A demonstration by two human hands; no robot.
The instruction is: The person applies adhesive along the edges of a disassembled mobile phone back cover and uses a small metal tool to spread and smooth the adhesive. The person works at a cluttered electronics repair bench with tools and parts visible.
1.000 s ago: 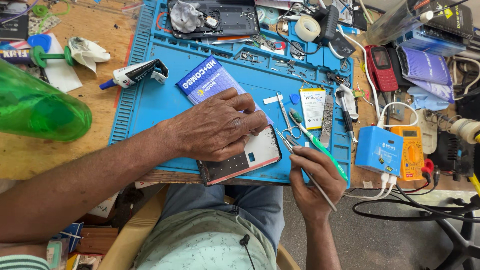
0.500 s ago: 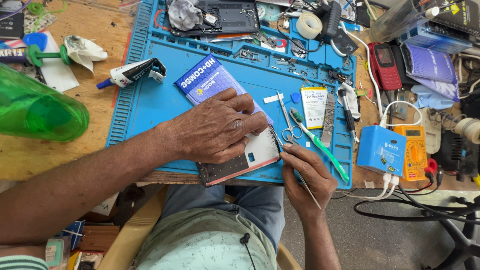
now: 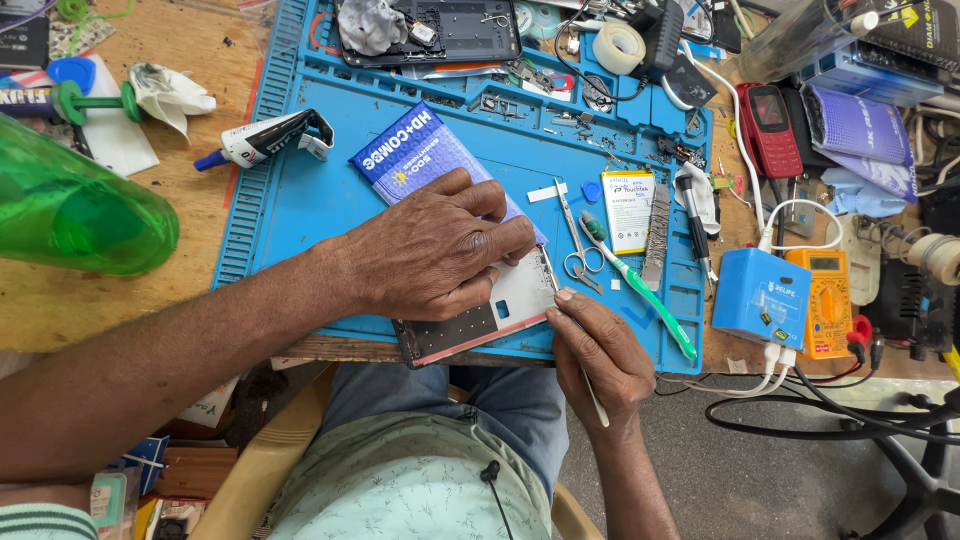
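Note:
An opened phone (image 3: 495, 315) lies face down at the front edge of the blue work mat (image 3: 300, 205), its white inner frame showing. My left hand (image 3: 430, 250) presses flat on top of it and covers most of its upper half. My right hand (image 3: 600, 355) grips a thin metal tool (image 3: 572, 320) like a pen, its tip at the phone's right edge. A blue packet (image 3: 415, 150) lies partly under my left fingers.
Scissors (image 3: 575, 250), a green toothbrush (image 3: 645, 290), a small battery (image 3: 628, 208) and a screwdriver (image 3: 693, 222) lie right of the phone. A green bottle (image 3: 75, 215), a glue tube (image 3: 262, 138), a blue box (image 3: 765, 297) and an orange multimeter (image 3: 828, 302) surround the mat.
My right hand has moved up and left from below the mat's edge, bringing the tool tip against the phone's right side. My left hand stays pressed on the phone.

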